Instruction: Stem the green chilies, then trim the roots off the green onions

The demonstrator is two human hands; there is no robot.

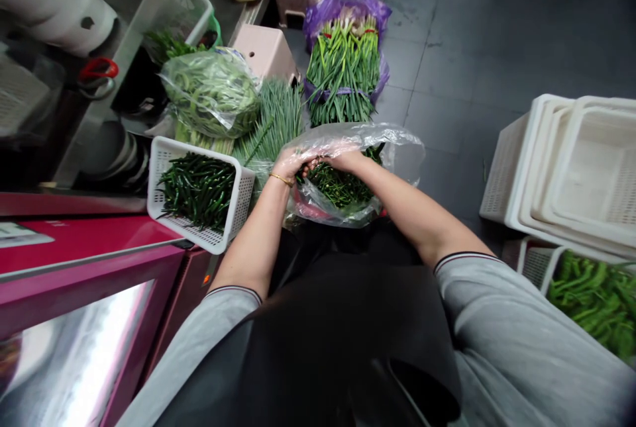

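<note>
In front of my body, a clear plastic bag (pixel 397 139) gapes wide, with thin dark green chilies (pixel 340 185) inside. My left hand (pixel 292 161) is closed on the bag's left rim, its fingertips curled inward; a gold bracelet circles the wrist. Close beside it, my right hand (pixel 344 154) reaches across the opening and is closed on the far rim, its fingers partly covered by the plastic. Left of the bag stands a white basket (pixel 242 198) holding dark green chilies (pixel 199 189); neither hand touches it.
Beyond the bag lie bundled green chives (pixel 342 59) in purple plastic and loose long greens (pixel 278 112). A bag of green beans (pixel 211 89) rests at left near pink stools (pixel 263 49). Stacked white baskets (pixel 517 149) and a basket of green peppers (pixel 596 298) stand right. A red-framed cabinet (pixel 99 235) borders the left.
</note>
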